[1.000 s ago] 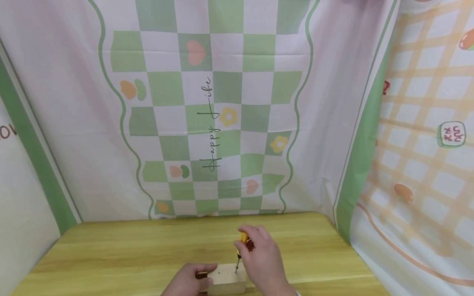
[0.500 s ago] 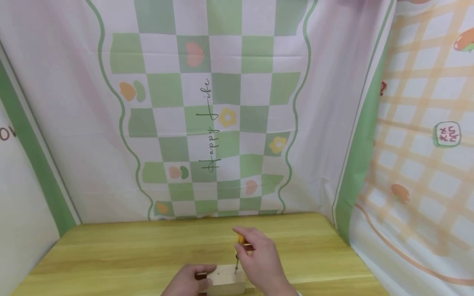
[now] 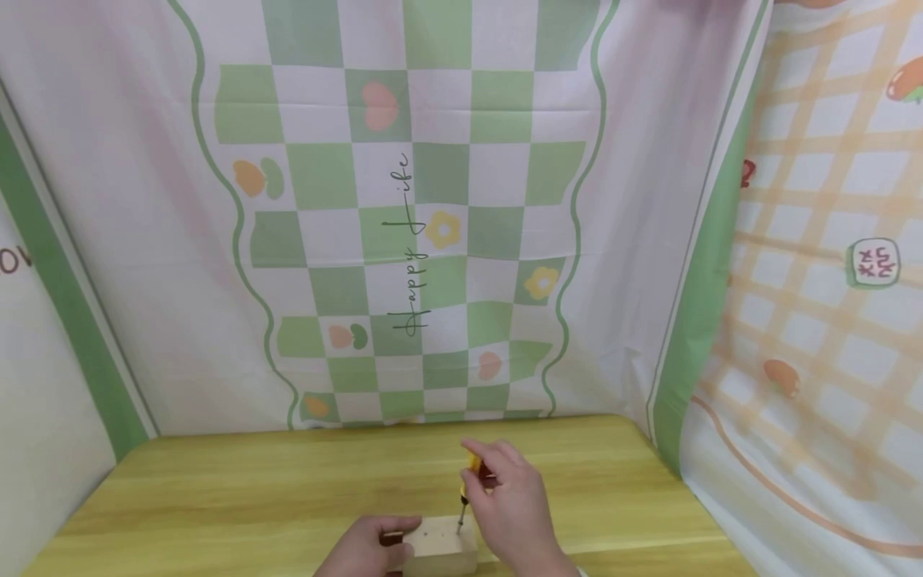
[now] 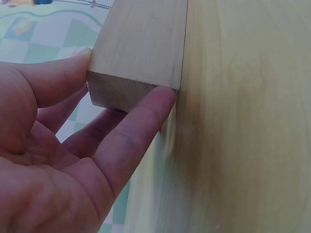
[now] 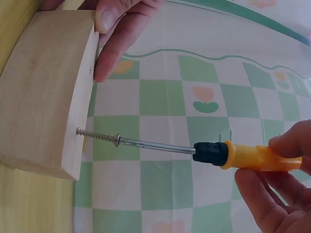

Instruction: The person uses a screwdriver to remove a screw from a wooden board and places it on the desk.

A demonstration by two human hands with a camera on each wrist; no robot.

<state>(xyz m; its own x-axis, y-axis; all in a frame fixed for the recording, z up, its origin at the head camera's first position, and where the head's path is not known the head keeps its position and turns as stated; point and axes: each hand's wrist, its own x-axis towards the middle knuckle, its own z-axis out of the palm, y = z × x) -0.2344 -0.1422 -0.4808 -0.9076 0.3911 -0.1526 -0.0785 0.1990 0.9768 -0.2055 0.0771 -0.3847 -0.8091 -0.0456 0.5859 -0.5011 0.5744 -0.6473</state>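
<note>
Above the wooden block [image 5: 41, 92], a screwdriver [image 5: 210, 152] tip-down, long axis near upright.

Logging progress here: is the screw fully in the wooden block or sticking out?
Sticking out: the screw stands proud of the wooden block, its threads bare in the right wrist view; its tip's depth is hidden.

Screw [image 5: 99, 136]: tip hidden in the block [image 5: 43, 87]; threads too small to tell in the head view.
Driver [image 5: 257, 156]: tip hidden in the screw; handle partly behind the right hand [image 3: 513, 501].
Left hand [image 3: 366, 546]: cut off by the head view's bottom edge.
Dark spots [image 3: 425, 534]: holes or marks, too small to tell.
Desk [image 3: 216, 481]: near edge cut off in the head view.
</note>
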